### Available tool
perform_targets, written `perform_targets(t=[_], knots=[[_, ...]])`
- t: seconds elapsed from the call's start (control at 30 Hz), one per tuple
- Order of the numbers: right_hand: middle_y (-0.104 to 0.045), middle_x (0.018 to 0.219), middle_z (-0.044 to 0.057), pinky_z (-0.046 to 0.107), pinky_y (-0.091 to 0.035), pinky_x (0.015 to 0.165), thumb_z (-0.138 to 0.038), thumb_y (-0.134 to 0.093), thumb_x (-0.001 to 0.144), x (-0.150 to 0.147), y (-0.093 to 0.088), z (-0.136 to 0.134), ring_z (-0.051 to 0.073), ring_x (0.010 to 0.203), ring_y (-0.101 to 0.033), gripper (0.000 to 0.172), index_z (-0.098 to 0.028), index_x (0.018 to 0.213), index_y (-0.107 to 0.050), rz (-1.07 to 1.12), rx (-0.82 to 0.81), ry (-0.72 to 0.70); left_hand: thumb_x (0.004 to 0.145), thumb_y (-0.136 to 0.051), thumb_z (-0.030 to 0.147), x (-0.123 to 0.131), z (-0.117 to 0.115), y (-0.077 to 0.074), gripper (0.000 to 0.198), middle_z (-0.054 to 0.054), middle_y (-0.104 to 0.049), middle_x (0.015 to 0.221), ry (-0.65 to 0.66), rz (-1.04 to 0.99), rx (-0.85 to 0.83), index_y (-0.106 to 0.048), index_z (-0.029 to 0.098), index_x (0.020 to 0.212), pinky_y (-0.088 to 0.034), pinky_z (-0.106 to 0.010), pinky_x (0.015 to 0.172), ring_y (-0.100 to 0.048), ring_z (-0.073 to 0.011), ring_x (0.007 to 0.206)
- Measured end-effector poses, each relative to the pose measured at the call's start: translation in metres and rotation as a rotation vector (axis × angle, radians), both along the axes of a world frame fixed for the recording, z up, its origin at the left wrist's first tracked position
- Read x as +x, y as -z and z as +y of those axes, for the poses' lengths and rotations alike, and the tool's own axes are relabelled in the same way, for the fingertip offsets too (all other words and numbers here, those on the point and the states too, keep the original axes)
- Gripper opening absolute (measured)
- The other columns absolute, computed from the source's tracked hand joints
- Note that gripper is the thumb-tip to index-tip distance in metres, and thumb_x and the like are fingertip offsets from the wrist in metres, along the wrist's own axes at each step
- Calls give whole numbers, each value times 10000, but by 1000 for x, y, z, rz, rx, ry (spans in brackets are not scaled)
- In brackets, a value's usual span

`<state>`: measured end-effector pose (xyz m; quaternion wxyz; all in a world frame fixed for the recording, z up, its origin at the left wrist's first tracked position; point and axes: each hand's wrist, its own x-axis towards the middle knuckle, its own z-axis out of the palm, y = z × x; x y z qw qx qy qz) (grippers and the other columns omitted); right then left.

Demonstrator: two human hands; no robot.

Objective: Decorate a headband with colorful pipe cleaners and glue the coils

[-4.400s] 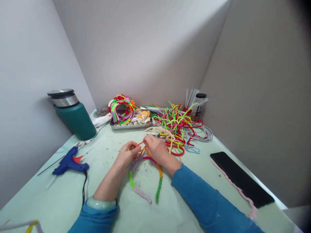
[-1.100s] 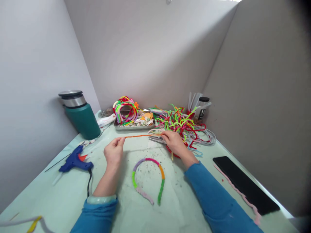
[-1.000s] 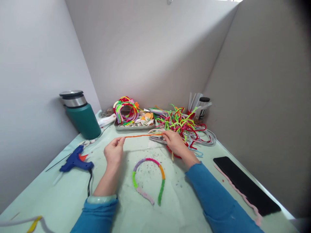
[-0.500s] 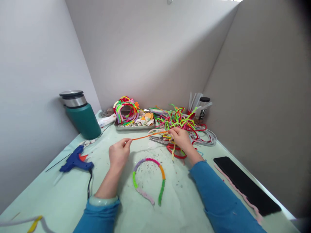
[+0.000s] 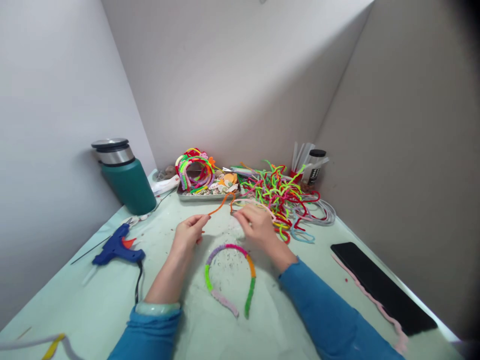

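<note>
Whereas half a second ago the orange stem [image 5: 222,204] runs nearly straight between the hands, it now rises into a narrow arch, and the right hand [image 5: 258,230] sits closer to the left hand [image 5: 190,232]. The change suggests that the stem is being bent rather than drawn straight, with the curve probably only roughly formed. The headband [image 5: 235,247] lies as it did on the surface [image 5: 285,310], touched by neither hand.

The stem is held beyond the headband's rounded top, apart from it. Beyond the headband and to its left, the left hand has thumb and forefinger pressed together, pinching one end. Beyond the headband and to its right, the right hand's fingers [image 5: 240,216] are closed on the other side of the arch; how much stem they cover is hidden. The middle of the stem stands free of the fingers, peaking in front of the tray [image 5: 208,198], which is farther beyond the headband, while the pile [image 5: 277,187] lies beyond the headband to its right
</note>
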<state>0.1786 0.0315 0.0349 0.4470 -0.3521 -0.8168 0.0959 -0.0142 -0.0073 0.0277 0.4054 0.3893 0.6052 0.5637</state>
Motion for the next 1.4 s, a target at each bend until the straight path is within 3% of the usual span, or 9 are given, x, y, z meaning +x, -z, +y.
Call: perform_targets(t=[0.17,0.3,0.4,0.5,0.6,0.77,0.97,1.2,1.4], knots=[[-570,689,-2,233,-383,547,-373,-502,825,-33,16,-11,113,586,-498,229,-176,859,-613,341,-522,-202,633,-645,484,10,-2,1,391,50,-467,486,237,106,-18,-659,128,794,-230,-191,363,-314,-40,358],[-476,517,-40,212,-342,478,-408,-556,771,-35,23,-7,87,477,-427,254,-162,708,-571,593,-695,-207,627,-655,454,16,-3,-1,369,31,-529,527,321,120,-14,-661,123,790,-288,-200,381,-367,-56,375],[-484,510,-33,212,-337,477,-412,-564,764,-31,21,-4,82,471,-421,266,-160,679,-566,710,-715,-188,617,-664,433,15,-2,-1,349,4,-584,579,316,124,-15,-659,117,764,-342,-216,411,-410,-69,388],[-474,492,-34,212,-326,469,-416,-568,762,-29,19,-4,79,461,-411,275,-158,667,-563,784,-725,-164,618,-661,433,14,-2,0,333,16,-546,492,281,152,-4,-666,120,729,-357,-221,439,-447,-89,394],[-486,517,-37,213,-332,470,-400,-585,749,-31,19,-4,82,469,-420,238,-162,762,-583,813,-753,-203,639,-642,441,13,-1,1,329,7,-552,482,305,149,-15,-664,122,714,-362,-223,447,-477,-100,400],[-498,553,-41,208,-330,472,-329,-612,725,-35,21,-9,82,487,-423,183,-173,821,-612,656,-740,-267,654,-644,418,13,-1,2,302,1,-588,589,353,87,21,-647,125,725,-392,-232,452,-492,-88,405],[-518,564,-34,213,-338,474,-321,-589,735,-36,23,-11,83,485,-429,161,-168,781,-612,640,-691,-166,558,-743,312,16,-4,0,327,-14,-634,707,423,-140,-21,-651,119,805,-469,-257,567,-546,-87,492],[-541,586,-22,219,-360,480,-350,-585,731,-36,27,-8,94,493,-458,210,-167,829,-620,629,-689,-138,604,-714,380,15,-4,1,311,-28,-627,651,371,-105,-94,-638,108,735,-450,-240,490,-522,-81,429],[-546,617,-18,223,-368,508,-352,-564,747,-35,28,-10,107,538,-475,180,-178,777,-601,521,-614,-90,602,-729,354,14,-4,2,308,-29,-640,663,394,-212,-70,-643,115,776,-475,-247,532,-554,-92,465]])
